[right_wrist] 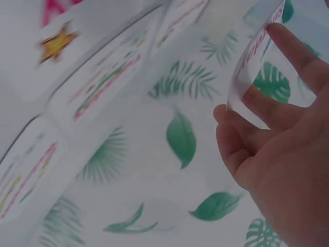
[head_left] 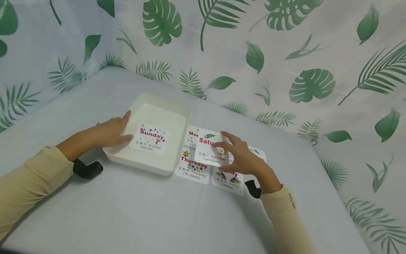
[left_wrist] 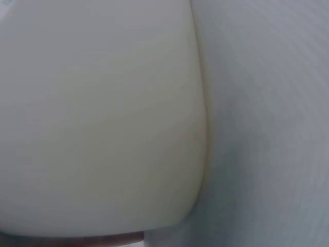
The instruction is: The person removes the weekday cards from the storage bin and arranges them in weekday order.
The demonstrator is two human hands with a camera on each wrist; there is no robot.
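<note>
My right hand [head_left: 242, 155] pinches a white Saturday card [head_left: 206, 155] above other day cards; in the right wrist view this card [right_wrist: 245, 72] stands nearly edge-on at the fingertips. Under it lie a Thursday card [head_left: 191, 171], a Friday card [head_left: 233, 183], a partly covered Monday card [head_left: 191, 133] and another card [head_left: 260, 154] mostly hidden by the hand. My left hand [head_left: 109, 133] holds the left wall of a white tray [head_left: 158, 168], thumb over the inside. A Sunday card [head_left: 149, 139] lies in the tray, close to that thumb.
A pale cloth covers the table [head_left: 142, 211]. Behind it hangs a white curtain [head_left: 222, 60] printed with green leaves. Black wrist devices sit below the left wrist [head_left: 87, 170] and the right wrist [head_left: 252, 189].
</note>
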